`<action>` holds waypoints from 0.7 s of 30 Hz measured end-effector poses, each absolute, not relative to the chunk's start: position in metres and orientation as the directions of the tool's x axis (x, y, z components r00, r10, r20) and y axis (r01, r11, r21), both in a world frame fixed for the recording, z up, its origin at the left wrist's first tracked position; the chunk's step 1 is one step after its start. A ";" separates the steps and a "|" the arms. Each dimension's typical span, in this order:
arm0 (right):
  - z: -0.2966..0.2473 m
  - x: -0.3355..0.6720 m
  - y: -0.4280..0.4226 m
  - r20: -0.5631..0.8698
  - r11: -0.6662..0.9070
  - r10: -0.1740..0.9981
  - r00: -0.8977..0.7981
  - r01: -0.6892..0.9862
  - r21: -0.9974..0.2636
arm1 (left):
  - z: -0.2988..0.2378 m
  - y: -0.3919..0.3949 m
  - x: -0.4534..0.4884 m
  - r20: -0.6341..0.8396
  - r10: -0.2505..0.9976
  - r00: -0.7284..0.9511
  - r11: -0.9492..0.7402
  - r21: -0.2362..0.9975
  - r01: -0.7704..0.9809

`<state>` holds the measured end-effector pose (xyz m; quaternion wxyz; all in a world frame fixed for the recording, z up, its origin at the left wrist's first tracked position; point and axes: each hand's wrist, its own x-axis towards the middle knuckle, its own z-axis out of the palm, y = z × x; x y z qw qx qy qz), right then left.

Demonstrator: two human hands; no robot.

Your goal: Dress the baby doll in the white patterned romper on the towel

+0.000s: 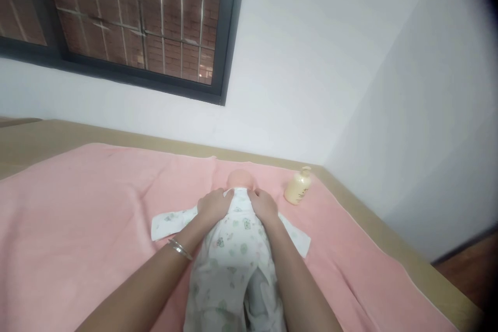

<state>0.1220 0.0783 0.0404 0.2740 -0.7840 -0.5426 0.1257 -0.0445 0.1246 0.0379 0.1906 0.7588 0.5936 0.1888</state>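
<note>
Left hand (215,205): closed over one shoulder of the white printed garment (233,249), thumb lying by the collar, the other fingers mostly hidden by the back of the hand
Right hand (264,205): closed over the opposite shoulder in much the same way, thumb near the collar's other edge; how firmly either hand presses cannot be told
Gap between hands: narrow, with the collar running between the two thumbs
Doll (240,178): in the garment on the pink blanket (97,207), its rounded head just beyond the hands, its body reaching back between the forearms
Sleeves: left one (171,224) spread flat outward past the left hand, right one (298,238) slanting out from behind the right forearm
Lower garment: parted toward the right, greyish cloth showing in the opening
Bracelet (179,249): silver, around the left forearm near the wrist
Bottle (297,189): pale yellow, pump-topped, on the blanket beyond the right hand, apart from it
Beyond: tan surface (50,140) under the blanket, white wall (303,62), barred window (136,26) at upper left
</note>
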 end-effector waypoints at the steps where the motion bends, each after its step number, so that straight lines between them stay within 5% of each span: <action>1: 0.040 0.122 0.078 0.099 -0.262 0.920 0.380 0.782 -0.565 | 0.038 0.125 -0.044 0.061 0.973 0.224 -0.223 0.513 0.829; 21: 0.037 0.124 0.081 0.095 -0.259 0.922 0.375 0.780 -0.570 | 0.035 0.126 -0.043 0.066 0.972 0.225 -0.227 0.510 0.830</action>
